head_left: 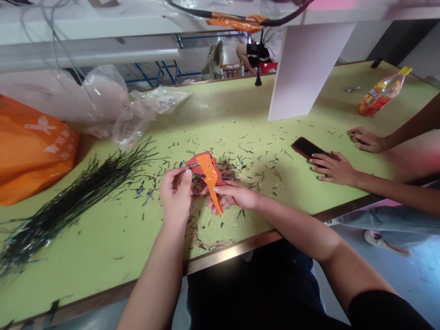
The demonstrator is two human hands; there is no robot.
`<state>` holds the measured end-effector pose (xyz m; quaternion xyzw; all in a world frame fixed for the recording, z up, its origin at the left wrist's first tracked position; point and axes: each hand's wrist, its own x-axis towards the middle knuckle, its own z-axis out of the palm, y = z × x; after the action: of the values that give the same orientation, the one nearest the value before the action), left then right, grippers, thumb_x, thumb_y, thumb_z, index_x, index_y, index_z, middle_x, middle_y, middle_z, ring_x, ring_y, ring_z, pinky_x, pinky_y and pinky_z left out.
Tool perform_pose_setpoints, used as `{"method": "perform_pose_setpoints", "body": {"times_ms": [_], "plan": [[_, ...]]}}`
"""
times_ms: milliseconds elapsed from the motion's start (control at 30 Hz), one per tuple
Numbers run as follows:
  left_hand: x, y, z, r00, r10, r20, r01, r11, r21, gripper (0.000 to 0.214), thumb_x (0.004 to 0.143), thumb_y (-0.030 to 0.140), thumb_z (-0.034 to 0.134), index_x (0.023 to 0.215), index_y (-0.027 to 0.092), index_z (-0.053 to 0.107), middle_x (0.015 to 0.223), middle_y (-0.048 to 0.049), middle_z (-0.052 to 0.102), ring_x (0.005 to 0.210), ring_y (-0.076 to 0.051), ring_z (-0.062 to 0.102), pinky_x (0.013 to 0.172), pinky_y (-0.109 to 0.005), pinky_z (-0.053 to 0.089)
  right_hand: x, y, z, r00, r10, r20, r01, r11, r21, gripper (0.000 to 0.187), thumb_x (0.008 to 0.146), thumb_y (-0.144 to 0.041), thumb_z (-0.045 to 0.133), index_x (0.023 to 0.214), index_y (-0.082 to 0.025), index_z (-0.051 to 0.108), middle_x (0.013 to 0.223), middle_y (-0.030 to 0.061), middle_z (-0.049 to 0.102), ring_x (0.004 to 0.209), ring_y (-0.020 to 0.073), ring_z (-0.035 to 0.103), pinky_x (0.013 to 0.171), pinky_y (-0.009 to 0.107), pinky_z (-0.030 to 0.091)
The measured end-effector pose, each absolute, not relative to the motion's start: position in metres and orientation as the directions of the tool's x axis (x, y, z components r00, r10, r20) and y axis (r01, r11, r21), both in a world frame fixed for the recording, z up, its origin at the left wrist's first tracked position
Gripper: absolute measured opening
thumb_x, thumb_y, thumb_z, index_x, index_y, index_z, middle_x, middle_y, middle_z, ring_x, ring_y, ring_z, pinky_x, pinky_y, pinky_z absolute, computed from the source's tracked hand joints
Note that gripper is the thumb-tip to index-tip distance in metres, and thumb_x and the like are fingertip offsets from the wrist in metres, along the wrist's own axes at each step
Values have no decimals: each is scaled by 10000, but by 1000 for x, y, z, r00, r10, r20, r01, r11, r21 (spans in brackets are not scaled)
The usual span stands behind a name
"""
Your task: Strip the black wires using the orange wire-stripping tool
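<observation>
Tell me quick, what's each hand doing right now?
Left hand: closed, fingers pinching a thin wire at an orange wire stripper.
Right hand: closed, holding the stripper's handle.

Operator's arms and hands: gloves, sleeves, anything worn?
The left hand and right hand are bare: no gloves, and no watch or bracelet visible. A black sleeve shows high on the right arm; no sleeve shows on the left arm.

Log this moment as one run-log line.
right hand: grips orange wire stripper | left hand: pinches thin wire at stripper | nearby: dark wire bundle, insulation scraps
</observation>
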<state>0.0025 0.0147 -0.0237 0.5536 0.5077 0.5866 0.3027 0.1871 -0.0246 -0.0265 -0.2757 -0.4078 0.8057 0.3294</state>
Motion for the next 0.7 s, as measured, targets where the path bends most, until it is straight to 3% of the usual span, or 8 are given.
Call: {"method": "perform_pose_setpoints", "body": {"times_ms": [267, 467, 700], "plan": [[1, 13, -24, -198, 926, 321, 205, -281, 938, 494, 822, 671, 743, 959, 208, 636, 694, 41, 565, 477, -76, 433, 422, -237, 347, 186, -26, -27, -630, 757, -171, -308, -446, -840, 322, 1029, -396, 574, 1242, -175, 672, 927, 71, 765, 736, 150, 748, 673, 242, 627], [-3, 16, -27, -177, 919, 351, 167, -323, 931, 409, 878, 617, 709, 962, 218, 672, 591, 68, 476, 470, -89, 447, 443, -243, 353, 187, -24, -26, -638, 750, -178, -320, -468, -824, 329, 1040, -386, 542, 1256, -171, 667, 911, 65, 762, 722, 150, 742, 698, 256, 636], [-3, 16, -25, -198, 927, 318, 208, -277, 938, 281, 884, 456, 741, 1011, 206, 724, 696, 21, 608, 489, -87, 487, 451, -240, 387, 189, -23, -27, -642, 749, -165, -343, -473, -811, 338, 1045, -389, 525, 1264, -170, 661, 889, 62, 756, 714, 156, 744, 676, 262, 632]]}}
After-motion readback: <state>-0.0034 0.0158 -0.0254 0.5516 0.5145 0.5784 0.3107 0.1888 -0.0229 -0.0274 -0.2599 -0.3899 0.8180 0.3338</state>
